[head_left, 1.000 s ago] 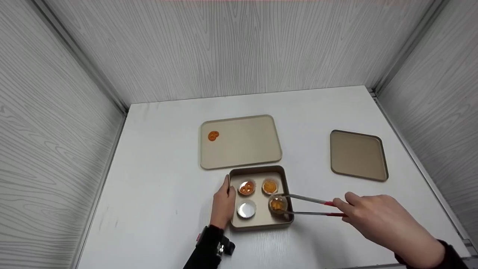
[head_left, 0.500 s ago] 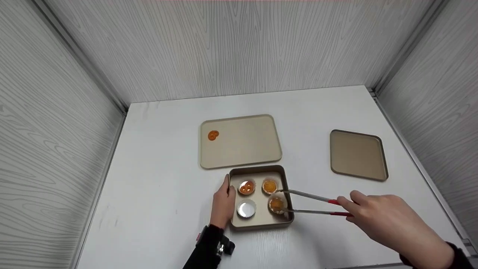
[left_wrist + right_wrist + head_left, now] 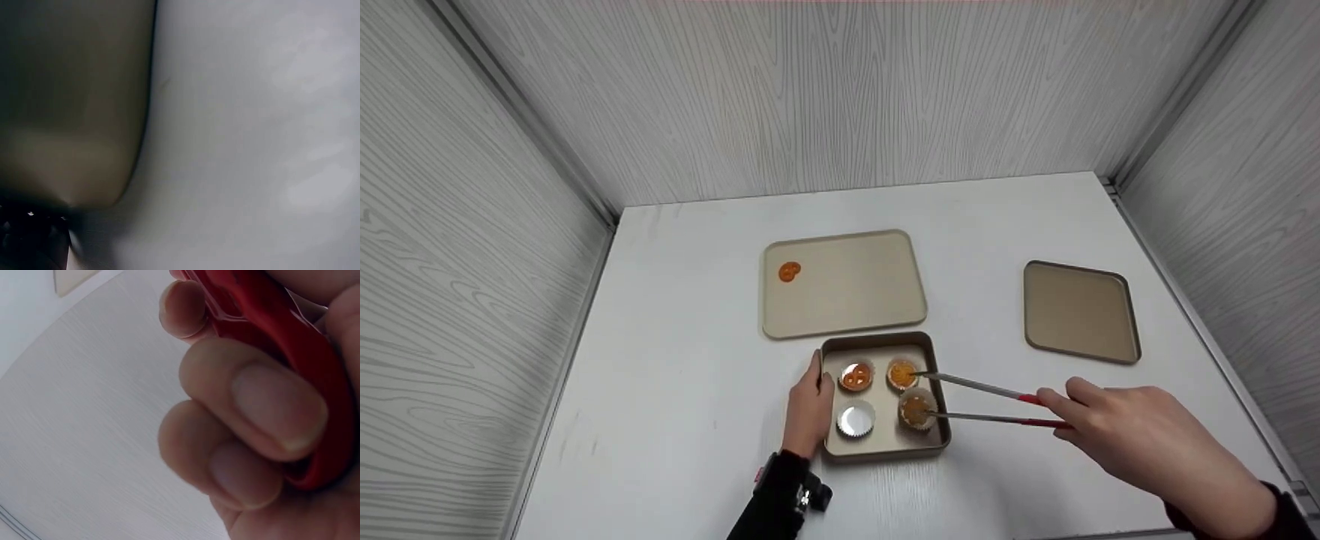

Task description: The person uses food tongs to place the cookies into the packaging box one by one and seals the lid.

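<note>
**Tongs over the pan, lower centre of the head view**

Shown: right hand (image 3: 1117, 435) at lower right, fingers curled round the red grip of the tongs (image 3: 982, 405). Long axis of the tongs run from lower right toward centre left, arms parted, upper tip over the far-right cup (image 3: 901, 374), lower tip at the near-right cup (image 3: 916, 410). Contact with either cup not resolvable. Pan (image 3: 877, 448) set directly left of the right hand, with four cups inside: three with orange pieces, the near-left one (image 3: 855, 420) bare foil. Left hand (image 3: 808, 411) laid along the pan's left wall, fingers fairly straight against it. One more orange piece (image 3: 788, 272) left on the tray (image 3: 855, 300), above and left of the pan, nearer the left hand yet within the tongs' line of reach.

Right wrist view: fingers (image 3: 247, 410) wrapped on the red grip only, cups unseen. Left wrist view: blurred pan wall (image 3: 67, 112) against table (image 3: 253, 140), hand itself unseen. Lid (image 3: 1080, 311) apart at right.
</note>
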